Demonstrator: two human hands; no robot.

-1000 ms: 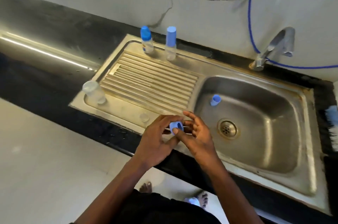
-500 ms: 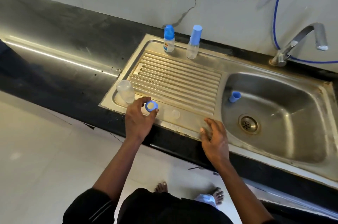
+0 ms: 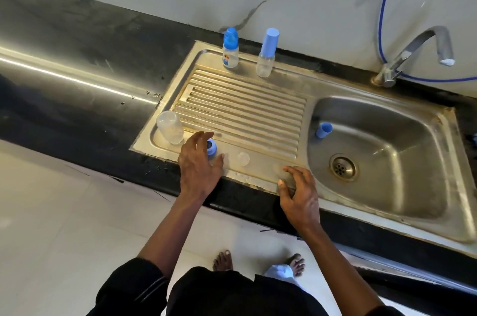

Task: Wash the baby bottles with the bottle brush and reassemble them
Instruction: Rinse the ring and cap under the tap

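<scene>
My left hand (image 3: 197, 163) is low over the front left of the steel drainboard (image 3: 245, 109), with a blue screw ring (image 3: 211, 147) held between thumb and forefinger at the board's surface. Just left of it stands an open clear bottle body (image 3: 170, 128). A small clear teat (image 3: 243, 159) lies on the board between my hands. My right hand (image 3: 299, 192) rests open, fingers spread, on the sink's front rim. A blue cap (image 3: 324, 130) sits in the basin (image 3: 387, 186). Two capped bottles (image 3: 230, 51) (image 3: 267, 55) stand at the board's back edge.
The tap (image 3: 413, 52) reaches over the basin's back right, with a blue hose (image 3: 382, 19) running up the wall. The drain (image 3: 343, 168) is at the basin's front left. Black counter (image 3: 77, 70) extends to the left. No brush is visible.
My hands parted: the left one carried the blue ring leftward and down to the drainboard beside the open bottle. The right hand let go and settled on the front rim.
</scene>
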